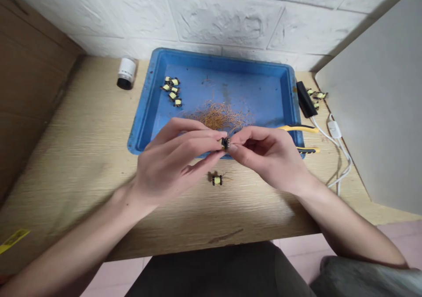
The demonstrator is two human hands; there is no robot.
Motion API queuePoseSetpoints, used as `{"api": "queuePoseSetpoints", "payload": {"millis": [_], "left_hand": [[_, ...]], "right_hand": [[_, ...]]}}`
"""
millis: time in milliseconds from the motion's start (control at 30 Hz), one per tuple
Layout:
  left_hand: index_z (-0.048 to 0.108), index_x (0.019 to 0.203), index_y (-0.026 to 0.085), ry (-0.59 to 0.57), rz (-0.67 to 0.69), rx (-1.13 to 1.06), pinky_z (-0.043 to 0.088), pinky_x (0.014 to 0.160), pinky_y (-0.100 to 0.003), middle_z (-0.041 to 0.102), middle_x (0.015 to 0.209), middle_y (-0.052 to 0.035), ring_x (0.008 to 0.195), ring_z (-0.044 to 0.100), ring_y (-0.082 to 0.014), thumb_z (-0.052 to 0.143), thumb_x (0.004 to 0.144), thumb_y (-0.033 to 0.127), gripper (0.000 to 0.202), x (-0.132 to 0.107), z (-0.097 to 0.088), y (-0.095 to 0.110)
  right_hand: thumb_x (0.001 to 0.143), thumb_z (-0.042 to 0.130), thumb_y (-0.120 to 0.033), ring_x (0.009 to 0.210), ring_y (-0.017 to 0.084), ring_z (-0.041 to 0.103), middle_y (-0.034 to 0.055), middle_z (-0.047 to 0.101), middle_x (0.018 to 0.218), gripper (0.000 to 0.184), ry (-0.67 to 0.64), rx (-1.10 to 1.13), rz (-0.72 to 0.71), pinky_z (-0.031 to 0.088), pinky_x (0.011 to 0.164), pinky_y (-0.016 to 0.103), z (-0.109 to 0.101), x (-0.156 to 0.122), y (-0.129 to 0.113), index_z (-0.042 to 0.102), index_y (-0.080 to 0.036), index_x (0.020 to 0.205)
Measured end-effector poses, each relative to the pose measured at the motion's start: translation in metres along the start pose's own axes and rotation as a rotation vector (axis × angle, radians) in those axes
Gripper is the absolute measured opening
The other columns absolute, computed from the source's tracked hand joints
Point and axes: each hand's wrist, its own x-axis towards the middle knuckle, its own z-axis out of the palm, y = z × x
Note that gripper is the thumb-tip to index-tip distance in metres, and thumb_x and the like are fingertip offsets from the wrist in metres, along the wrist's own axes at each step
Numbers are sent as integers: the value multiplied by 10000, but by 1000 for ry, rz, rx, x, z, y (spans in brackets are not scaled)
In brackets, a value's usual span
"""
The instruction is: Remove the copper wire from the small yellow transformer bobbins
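left hand (168,165), right hand (263,156): fingers gripping transformer (225,143) | crossing tray rim (140,146) | worktop (75,156) extending left

A white painted brick wall (217,16) stood at twelve o'clock, brown cardboard (29,64) at nine, a pale grey panel (372,90) at three, the wood-grain surface (82,125) between them, and pink floor tiles (395,235) showed at five

Wood desk (82,156) w/ blue tray (211,55), taped coil (216,180)

Soft even light, faint shadows, bowed frame edges, slight blur on the left hand (168,165)
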Motion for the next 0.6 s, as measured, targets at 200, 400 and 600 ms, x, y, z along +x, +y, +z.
{"api": "queuePoseSetpoints", "payload": {"millis": [200, 400, 600], "left_hand": [[684, 1147, 279, 64, 46, 65, 707, 791, -326, 857, 1047, 30, 926, 789, -182, 824, 945, 113, 297, -1, 4, -2], [719, 1130, 251, 65, -9, 78, 690, 799, -304, 855, 957, 14, 871, 780, -183, 788, 960, 113, 230, -2, 9, 0], [734, 1119, 300, 21, -40, 53, 697, 781, -346, 862, 973, 44, 864, 794, -197, 755, 982, 126, 222, 1, 6, 3]], "right_hand": [[869, 742, -125, 656, 114, 625, -9, 758, 744, 93, 83, -290, -92, 505, 614, 243, 3, -2, -2, 750, -185, 798], [937, 696, -113, 631, 102, 599, -17, 710, 718, 122, 200, -745, -497, 497, 622, 239, 5, -11, 1, 724, -183, 842], [986, 642, -97, 671, 128, 623, 15, 690, 733, 147, 168, -891, -660, 508, 639, 263, 2, -10, 6, 709, -165, 875]]}}
